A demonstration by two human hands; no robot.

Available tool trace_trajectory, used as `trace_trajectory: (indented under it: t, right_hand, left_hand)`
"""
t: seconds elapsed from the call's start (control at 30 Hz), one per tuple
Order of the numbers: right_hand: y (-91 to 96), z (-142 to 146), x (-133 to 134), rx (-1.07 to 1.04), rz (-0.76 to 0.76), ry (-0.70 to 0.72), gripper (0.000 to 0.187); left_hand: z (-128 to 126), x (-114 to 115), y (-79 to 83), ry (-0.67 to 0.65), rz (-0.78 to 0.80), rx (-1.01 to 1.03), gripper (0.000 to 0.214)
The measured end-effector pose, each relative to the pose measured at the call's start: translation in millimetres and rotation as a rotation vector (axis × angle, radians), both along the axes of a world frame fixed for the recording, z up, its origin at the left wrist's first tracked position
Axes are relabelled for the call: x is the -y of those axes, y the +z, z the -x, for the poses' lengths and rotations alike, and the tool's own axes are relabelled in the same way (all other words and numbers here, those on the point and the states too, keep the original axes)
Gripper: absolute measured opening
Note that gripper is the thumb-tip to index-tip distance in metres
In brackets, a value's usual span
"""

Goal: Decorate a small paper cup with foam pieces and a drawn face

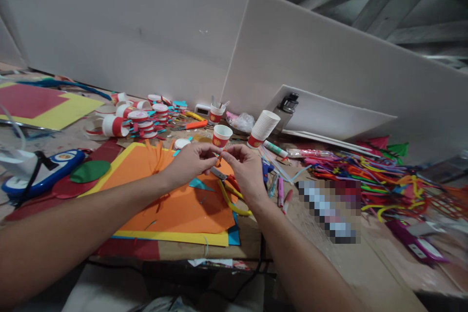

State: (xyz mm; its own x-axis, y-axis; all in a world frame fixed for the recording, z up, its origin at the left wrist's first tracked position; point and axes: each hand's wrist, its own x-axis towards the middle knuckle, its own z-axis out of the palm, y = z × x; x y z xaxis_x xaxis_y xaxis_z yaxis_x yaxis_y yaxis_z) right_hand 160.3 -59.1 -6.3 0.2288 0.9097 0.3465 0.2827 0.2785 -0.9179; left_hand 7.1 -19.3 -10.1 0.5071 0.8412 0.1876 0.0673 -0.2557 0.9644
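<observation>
Two bare arms (109, 209) stretch inward from the lower corners; near the frame's centre, left hand (199, 157) and right hand (241, 165) meet, narrowly pinching one small orange paper piece (218, 160).

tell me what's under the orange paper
Under the orange paper, yellow paper shows along the left and front edges, and blue paper peeks out at the right front corner. Whatever else lies beneath its middle is covered.
</observation>
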Motion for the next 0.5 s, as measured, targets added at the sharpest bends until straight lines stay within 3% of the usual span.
trace_trajectory:
  t: [0.33,0.5]
  right_hand:
    - [-4.8,-0.8,-1.4,-0.111,0.028,0.038,0.029]
    - [-1.6,0.2,-0.4,-0.021,0.036,0.011,0.02]
  left_hand:
    - [0.3,3.6,3.6,-0.011,0.008,0.013,0.024]
    - [0.5,2.2,3.0,-0.018,0.008,0.013,0.025]
